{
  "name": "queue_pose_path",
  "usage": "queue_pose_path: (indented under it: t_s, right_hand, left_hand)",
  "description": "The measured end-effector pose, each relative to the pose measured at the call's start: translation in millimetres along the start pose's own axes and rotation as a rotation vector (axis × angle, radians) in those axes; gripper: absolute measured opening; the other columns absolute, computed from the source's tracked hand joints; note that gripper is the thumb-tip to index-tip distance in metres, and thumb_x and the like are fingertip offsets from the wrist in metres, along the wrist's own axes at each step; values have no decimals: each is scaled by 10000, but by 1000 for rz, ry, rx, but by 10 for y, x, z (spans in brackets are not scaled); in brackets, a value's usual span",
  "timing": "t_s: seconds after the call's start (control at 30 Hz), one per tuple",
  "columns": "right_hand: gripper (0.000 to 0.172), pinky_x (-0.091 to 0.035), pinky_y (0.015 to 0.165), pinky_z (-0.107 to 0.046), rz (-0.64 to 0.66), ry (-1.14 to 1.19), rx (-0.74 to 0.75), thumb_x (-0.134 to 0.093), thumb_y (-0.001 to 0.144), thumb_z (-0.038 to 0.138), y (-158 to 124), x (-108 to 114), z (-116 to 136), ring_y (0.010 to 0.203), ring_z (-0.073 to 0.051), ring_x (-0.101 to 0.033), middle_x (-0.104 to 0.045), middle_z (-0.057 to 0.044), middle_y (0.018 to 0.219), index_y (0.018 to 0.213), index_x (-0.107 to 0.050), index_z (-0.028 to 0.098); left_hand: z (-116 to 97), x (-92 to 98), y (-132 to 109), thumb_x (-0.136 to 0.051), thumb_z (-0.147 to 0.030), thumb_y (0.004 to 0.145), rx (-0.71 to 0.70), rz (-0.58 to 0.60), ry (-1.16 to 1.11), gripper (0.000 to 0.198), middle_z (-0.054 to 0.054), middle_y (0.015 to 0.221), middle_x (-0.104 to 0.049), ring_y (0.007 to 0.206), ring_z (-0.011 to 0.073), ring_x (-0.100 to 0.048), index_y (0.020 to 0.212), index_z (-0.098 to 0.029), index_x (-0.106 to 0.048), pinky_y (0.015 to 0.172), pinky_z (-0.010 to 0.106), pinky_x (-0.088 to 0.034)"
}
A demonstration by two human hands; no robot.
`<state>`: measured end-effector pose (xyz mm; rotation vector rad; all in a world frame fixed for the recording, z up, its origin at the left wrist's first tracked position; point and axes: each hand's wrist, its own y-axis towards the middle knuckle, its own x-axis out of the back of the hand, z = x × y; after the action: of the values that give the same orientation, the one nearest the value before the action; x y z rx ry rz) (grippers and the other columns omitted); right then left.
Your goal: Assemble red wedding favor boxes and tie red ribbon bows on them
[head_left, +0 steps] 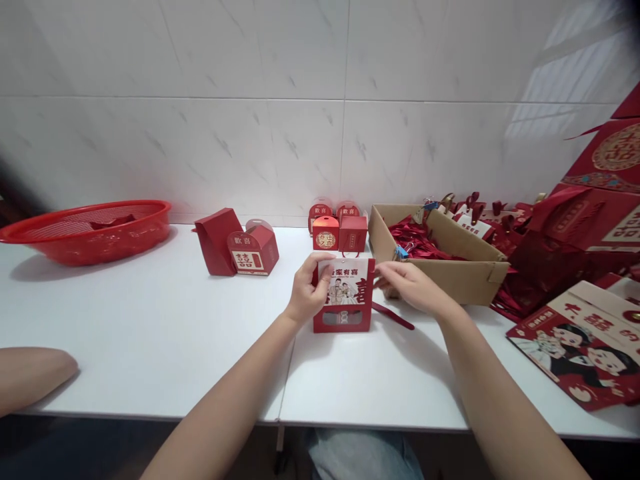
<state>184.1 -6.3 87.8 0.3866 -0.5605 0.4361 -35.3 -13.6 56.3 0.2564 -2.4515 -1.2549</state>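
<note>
My left hand [311,287] grips the upper left of a red gift box [345,321] standing upright on the table. The box front shows a cartoon couple, Chinese lettering and a clear window low down. At the box's upper right edge, my right hand [403,283] has its fingertips drawn together; whatever they pinch is hidden. A dark red ribbon [395,316] runs from beside the box onto the white table [210,360], below my right hand.
Behind the box stand several small red boxes [325,233]. A cardboard carton [450,280] of red ribbons is at right, near stacked red packaging [590,213] and a printed box [575,347]. Leftward are a red basket [100,240], red boxes [217,243] and another person's arm [35,377].
</note>
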Motion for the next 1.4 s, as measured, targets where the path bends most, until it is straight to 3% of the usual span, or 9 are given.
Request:
queue_pose_path:
  t_s: [0.13, 0.27, 0.37, 0.73, 0.83, 0.93, 1.1, 1.3, 1.4]
  right_hand:
    - [241, -436, 702, -252, 38, -508, -188, -431, 898, 195, 13, -163, -78, 836, -189, -624, -668, -123, 981, 1037, -621, 144]
    - [217, -422, 685, -310, 17, -613, -243, -462, 870, 146, 108, -541, -219, 858, -273, -614, -630, -232, 942, 868, -658, 54]
    - [237, -420, 686, -320, -12, -615, -239, -450, 859, 99, 134, -665, -312, 849, -278, -616, -620, -248, 943, 802, -674, 47]
    - [225, -467, 721, -324, -195, -313, -32, -536, 769, 79, 118, -625, -527, 756, -229, -653, -717, -108, 795, 846, -724, 174]
    - [273, -484, 743, -347, -293, -230, 0, -511, 805, 128, 107, -598, -458, 783, -222, -657, -716, -121, 910, 1010, -688, 167]
    - [246, -490, 749, -339, -441, -108, 78, -469, 855, 205, 92, -550, -356, 830, -199, -634, -683, -109, 1005, 1014, -654, 175]
    - [226, -490, 640, -294, -716, 319, 205, -517, 859, 292, 71, -456, -218, 711, -147, -560, -591, -38, 871, 1071, -545, 219]
    - [159, -411, 427, -212, -686, 579, 207, -579, 835, 349, 12, -374, -95, 562, -98, -480, -534, -2, 790, 939, -548, 233]
    - [157, -431, 456, -206, -654, 614, 233, -606, 818, 358, -12, -347, -64, 592, -101, -501, -534, 0, 777, 870, -532, 231]
  left_hand:
    - [68, 147, 51, -520, -229, 865, 46, -47, 38, 84, 2, 817, -585, 684, 119, -548, 945, -218, -544, 617, 230, -454]
    - [101, 204, 74, -533, -255, 860, 67, -70, 34, 80, 5, 828, -592, 711, 127, -561, 925, -211, -546, 645, 235, -463]
    - [98, 186, 69, -535, -262, 861, 63, -62, 29, 87, 9, 848, -596, 731, 130, -566, 931, -212, -548, 672, 243, -466]
    - [121, 170, 60, -537, -317, 862, 108, -61, 2, 139, 24, 865, -582, 808, 157, -574, 951, -210, -539, 702, 274, -472]
    - [111, 164, 55, -535, -311, 864, 116, -64, -2, 137, 24, 878, -580, 796, 150, -568, 956, -210, -537, 702, 272, -469]
    - [75, 152, 48, -536, -299, 865, 105, -59, 14, 130, 21, 874, -579, 782, 143, -561, 957, -209, -537, 708, 269, -463]
    - [-11, 120, 35, -538, -286, 863, 88, -34, 23, 116, 9, 827, -574, 737, 132, -548, 944, -203, -541, 684, 250, -456]
    - [-76, 55, -6, -530, -279, 868, 66, -14, -4, 112, 2, 800, -571, 692, 124, -546, 956, -211, -539, 637, 240, -458]
    - [-145, -5, -39, -522, -267, 872, 30, -4, -8, 105, 10, 817, -581, 704, 128, -557, 962, -215, -540, 646, 247, -463]
